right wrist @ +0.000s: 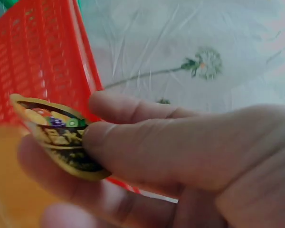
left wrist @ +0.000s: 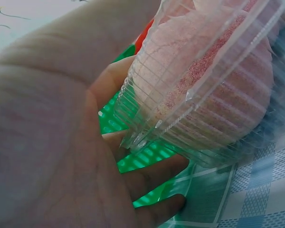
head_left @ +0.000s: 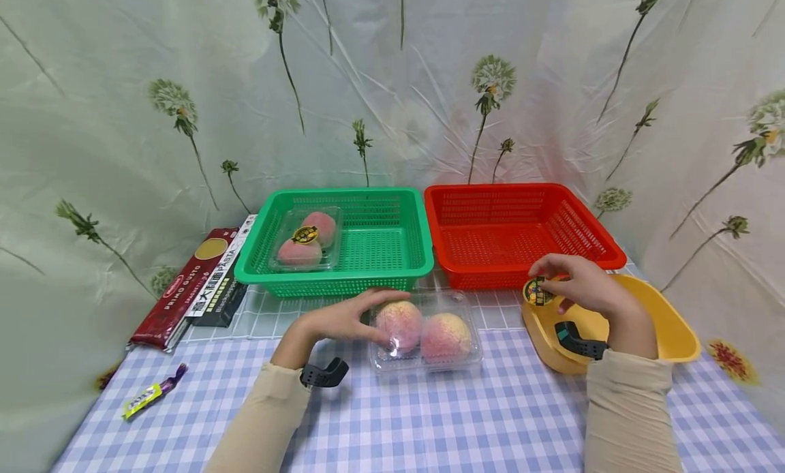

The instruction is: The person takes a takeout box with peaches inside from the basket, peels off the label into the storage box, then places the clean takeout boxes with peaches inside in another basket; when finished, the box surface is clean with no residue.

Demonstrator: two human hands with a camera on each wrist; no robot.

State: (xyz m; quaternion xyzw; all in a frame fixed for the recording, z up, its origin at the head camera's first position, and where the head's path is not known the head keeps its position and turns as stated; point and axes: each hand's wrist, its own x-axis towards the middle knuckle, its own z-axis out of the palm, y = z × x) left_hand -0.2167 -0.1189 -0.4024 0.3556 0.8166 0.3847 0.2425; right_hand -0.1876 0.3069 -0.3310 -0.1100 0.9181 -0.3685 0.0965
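My left hand (head_left: pixel 352 316) grips the left end of a clear plastic clamshell box (head_left: pixel 426 367), with thumb and fingers spread about that end. Two pink-and-yellow peaches (head_left: pixel 445 337) sit side by side in the box, which rests on the table. In the left wrist view one peach (left wrist: pixel 209 85) shows through the ribbed plastic wall. My right hand (head_left: pixel 579 285) pinches a round black-and-gold fruit sticker (head_left: pixel 535 292) above the yellow basin (head_left: pixel 668 326). The right wrist view shows the sticker (right wrist: pixel 57 135) bent between thumb and fingers.
Behind my left hand stands a green basket (head_left: pixel 374 251) holding another box of peaches (head_left: pixel 300 251) with a similar sticker. A red basket (head_left: pixel 521 245) is to its right. Left lie a red spaghetti pack (head_left: pixel 184 289), a black pasta box (head_left: pixel 223 299) and a small candy wrapper (head_left: pixel 153 392).
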